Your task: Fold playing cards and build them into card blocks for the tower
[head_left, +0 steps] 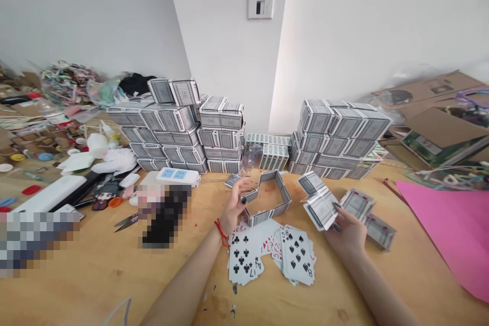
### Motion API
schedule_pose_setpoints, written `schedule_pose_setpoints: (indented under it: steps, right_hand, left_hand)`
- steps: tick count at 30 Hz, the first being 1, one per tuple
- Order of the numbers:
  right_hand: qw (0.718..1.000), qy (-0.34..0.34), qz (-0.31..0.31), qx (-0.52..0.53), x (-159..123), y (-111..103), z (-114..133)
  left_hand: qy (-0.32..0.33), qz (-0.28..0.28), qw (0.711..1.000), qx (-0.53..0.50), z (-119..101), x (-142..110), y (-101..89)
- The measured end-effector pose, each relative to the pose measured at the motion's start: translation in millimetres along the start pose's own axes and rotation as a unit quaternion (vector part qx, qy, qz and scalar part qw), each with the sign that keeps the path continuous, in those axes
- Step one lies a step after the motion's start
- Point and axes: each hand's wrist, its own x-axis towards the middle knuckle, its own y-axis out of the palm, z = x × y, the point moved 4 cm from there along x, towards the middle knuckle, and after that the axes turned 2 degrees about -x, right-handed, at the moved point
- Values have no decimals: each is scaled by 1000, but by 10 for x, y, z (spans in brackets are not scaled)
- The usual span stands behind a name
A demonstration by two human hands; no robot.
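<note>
Table (95, 285): bare wood along near side; card-block stacks (344, 125) bound far side, pink sheet (446, 234) the right. Card frame (269, 213) mid-table, opening upward, left hand (231, 209) grasping its left corner. Right of it, folded card piece (322, 202), long axis slanting far-left to near-right, pinched by right hand (348, 232).

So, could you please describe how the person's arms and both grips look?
The left arm and right arm show no sleeves; the left wears a red string bracelet. Dark nail polish shows on the left grip and right grip, with no gloves.
</note>
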Motion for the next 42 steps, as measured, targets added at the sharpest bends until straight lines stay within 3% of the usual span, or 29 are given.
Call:
schedule_pose_setpoints:
  steps: [2, 5, 9, 11, 15, 17, 22, 25, 28, 33, 38, 42]
  right_hand:
    - [1000, -1, 6, -20, 18, 25, -2]
    - [998, -8, 22, -55, 42, 87, -15]
    - [983, -99, 13, -155, 32, 137, 17]
    - [950, -178, -15, -255, 0, 142, 71]
    - [814, -286, -108, -494, -67, 143, 187]
    - [770, -301, -135, -546, -83, 139, 226]
    - [743, -312, -168, -567, -140, 121, 310]
    - [722, -364, -175, -562, -193, 203, 377]
    - [729, -391, -105, -552, -166, 423, 373]
    - [788, -304, 89, -528, 96, 955, 136]
    - [777, -263, 179, -544, 405, 1381, -177]
    - [758, -243, 245, -553, 506, 1534, -361]
  left_hand:
    - [-7, -22, 998, -50, 39, 29, -1]
    - [-15, -4, 999, -41, 44, 62, 32]
    - [-35, 11, 999, -14, 24, 65, 59]
    - [-40, 8, 999, -13, 22, 60, 60]
    - [-46, 1, 999, -20, 42, 62, 51]
    - [-47, 0, 999, -24, 56, 69, 46]
    - [-57, 6, 998, -19, 95, 84, 45]
    - [-64, 2, 998, -18, 110, 88, 45]
    - [-69, 4, 997, -16, 121, 92, 49]
    - [-64, 9, 998, -13, 137, 97, 49]
    - [-58, 15, 998, -1, 144, 88, 45]
    - [-50, 2, 999, 13, 143, 87, 33]
